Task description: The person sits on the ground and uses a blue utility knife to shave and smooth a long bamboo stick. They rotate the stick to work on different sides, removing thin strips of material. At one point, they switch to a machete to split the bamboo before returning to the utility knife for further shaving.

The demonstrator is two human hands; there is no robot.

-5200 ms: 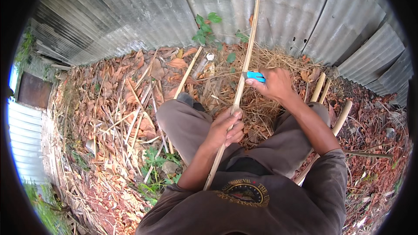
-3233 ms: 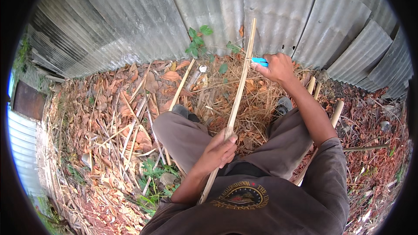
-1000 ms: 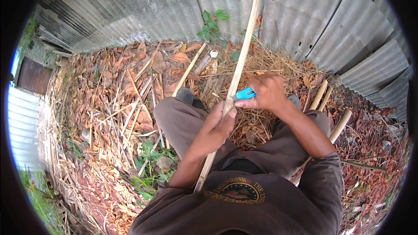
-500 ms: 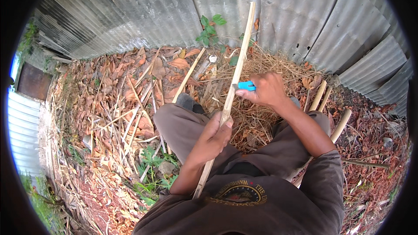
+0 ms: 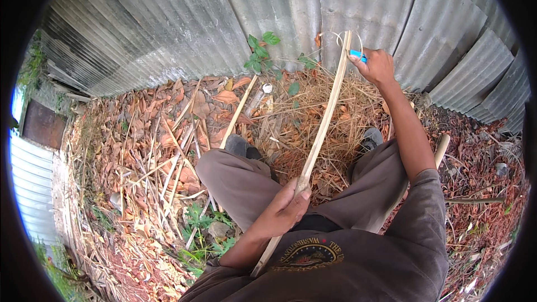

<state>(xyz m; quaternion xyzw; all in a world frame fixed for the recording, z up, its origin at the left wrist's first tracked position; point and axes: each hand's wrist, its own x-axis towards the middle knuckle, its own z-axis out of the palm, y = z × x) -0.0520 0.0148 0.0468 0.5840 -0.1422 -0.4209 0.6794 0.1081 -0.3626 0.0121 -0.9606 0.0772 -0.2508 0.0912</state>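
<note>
A long pale wooden stick (image 5: 326, 117) slants from against my shirt up toward the metal fence. My left hand (image 5: 286, 207) is wrapped round its lower part, above my lap. At the far end, my right hand (image 5: 376, 66) grips a small blue-handled cutting tool (image 5: 358, 56), whose blade lies against the stick, mostly hidden. Thin curled shavings (image 5: 339, 38) stand out around the stick's tip there. The near end of the stick rests by my torso.
Corrugated metal sheets (image 5: 369, 5) form a fence ahead. Dry leaves (image 5: 156, 112), straw and loose sticks (image 5: 240, 112) cover the ground. A green plant (image 5: 259, 50) grows at the fence's foot. A clear bottle (image 5: 258, 99) lies beyond my left shoe. Another pole (image 5: 442, 151) is at my right.
My right hand has slid the blue-handled tool away from me along the stick to its far end. The stick has tilted further right, and curled shavings now show at its tip.
</note>
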